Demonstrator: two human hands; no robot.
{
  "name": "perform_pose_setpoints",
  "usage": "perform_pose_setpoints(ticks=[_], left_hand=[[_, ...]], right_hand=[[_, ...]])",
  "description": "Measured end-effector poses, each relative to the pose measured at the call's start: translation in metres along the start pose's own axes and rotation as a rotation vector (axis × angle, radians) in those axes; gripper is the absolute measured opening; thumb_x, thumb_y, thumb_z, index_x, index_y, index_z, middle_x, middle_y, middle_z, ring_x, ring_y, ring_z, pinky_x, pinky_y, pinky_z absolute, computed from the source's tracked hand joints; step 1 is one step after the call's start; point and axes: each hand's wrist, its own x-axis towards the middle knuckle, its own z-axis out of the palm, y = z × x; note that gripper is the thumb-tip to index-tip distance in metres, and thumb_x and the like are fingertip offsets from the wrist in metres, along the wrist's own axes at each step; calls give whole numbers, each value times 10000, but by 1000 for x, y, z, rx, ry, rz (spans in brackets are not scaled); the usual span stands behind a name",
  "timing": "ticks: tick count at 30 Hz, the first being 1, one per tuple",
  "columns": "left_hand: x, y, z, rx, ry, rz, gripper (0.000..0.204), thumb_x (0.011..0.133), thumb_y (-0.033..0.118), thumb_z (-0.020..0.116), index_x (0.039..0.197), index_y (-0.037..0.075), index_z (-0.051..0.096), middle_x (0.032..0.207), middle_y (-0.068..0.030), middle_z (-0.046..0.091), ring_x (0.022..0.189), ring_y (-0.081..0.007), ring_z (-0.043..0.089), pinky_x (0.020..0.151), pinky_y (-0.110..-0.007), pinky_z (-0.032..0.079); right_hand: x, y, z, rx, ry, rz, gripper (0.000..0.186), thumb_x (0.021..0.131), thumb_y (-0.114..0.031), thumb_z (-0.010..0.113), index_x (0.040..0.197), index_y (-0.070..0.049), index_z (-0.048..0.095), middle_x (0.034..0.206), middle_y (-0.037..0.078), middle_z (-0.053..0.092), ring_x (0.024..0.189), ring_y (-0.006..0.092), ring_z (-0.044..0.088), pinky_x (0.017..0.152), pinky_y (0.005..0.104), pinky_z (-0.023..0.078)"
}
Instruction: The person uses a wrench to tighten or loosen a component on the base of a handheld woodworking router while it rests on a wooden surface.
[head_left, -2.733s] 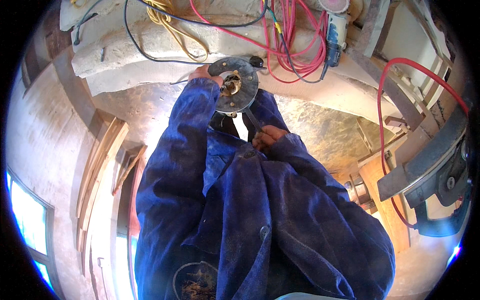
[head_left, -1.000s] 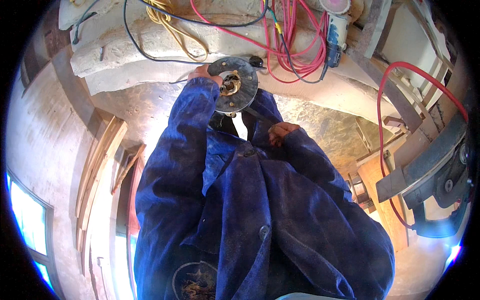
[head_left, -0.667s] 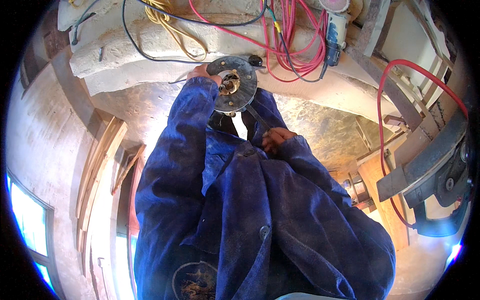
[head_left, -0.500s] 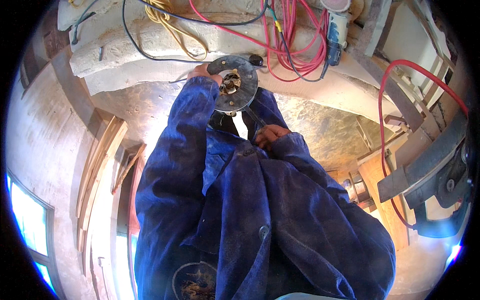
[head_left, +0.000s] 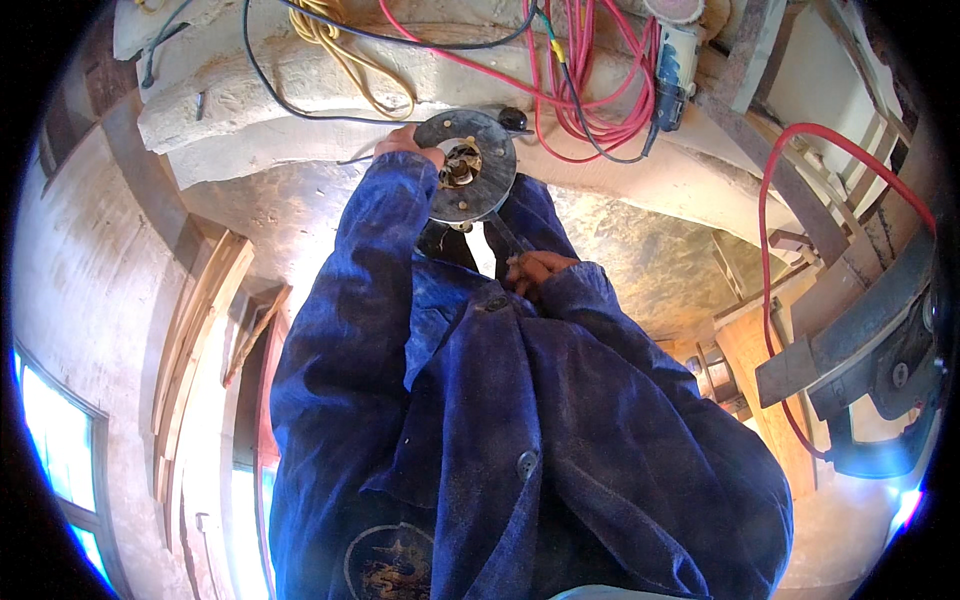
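A round black base plate of a power tool (head_left: pixel 495 165), likely a router, faces me at the upper middle. Its wide ring has several light screw or bolt heads and a central hole with metal parts inside. My left hand (head_left: pixel 405 142) grips the plate's left side, fingers partly hidden behind it. Below and right of the plate, my right hand (head_left: pixel 535 270) is closed around a slim dark tool (head_left: pixel 508 232). That tool's upper end meets the plate's lower right edge. I cannot make out its exact kind.
A pale ledge (head_left: pixel 230 110) runs behind my hands. On it lie a coiled yellow cord (head_left: pixel 325 40), looped red cable (head_left: pixel 590 100) and a white-and-blue power tool (head_left: pixel 675 65). Dark curved equipment (head_left: pixel 860 340) with a red hose stands right. Wooden boards (head_left: pixel 200 350) lean left.
My right hand has turned slightly, and its fingers have shifted on the slim tool. The base plate and my left hand stay nearly in place.
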Motion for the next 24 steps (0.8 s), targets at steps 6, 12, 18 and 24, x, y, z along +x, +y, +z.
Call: perform_pose_setpoints(ticks=[6, 12, 18, 24], left_hand=[[1, 2, -4, 7, -12, 24, 639, 642, 249, 641, 1259, 104, 557, 1218, -169, 588, 1148, -300, 555, 1006, -349, 431], [-10, 9, -12, -34, -17, 7, 548, 646, 233, 636, 1180, 115, 606, 1172, -159, 617, 1109, -300, 579, 983, -356, 445], [-7, 10, -9, -5, -13, 37, 516, 640, 233, 650, 1141, 111, 630, 1130, -148, 641, 1081, -301, 595, 968, -360, 454], [1, 8, -8, 60, -122, 52, 573, 680, 332, 652, 1227, 181, 574, 1202, -139, 598, 1111, -308, 570, 976, -389, 446]], right_hand=[[5, -9, 6, 211, 32, 196, 366, 972, -331, 423, 1111, -55, 620, 946, 67, 661, 809, 185, 639, 753, 293, 499], [5, -6, -5, 275, 43, 96, 355, 940, -338, 483, 1052, -40, 640, 840, 80, 663, 725, 182, 635, 666, 295, 502], [118, 84, -104, 408, -22, 65, 590, 973, -509, 333, 827, -13, 617, 478, 82, 502, 365, 201, 469, 371, 328, 368], [208, 10, -115, 812, 217, 165, 316, 910, -452, 558, 786, -170, 486, 544, -47, 402, 433, 115, 381, 373, 262, 291]])
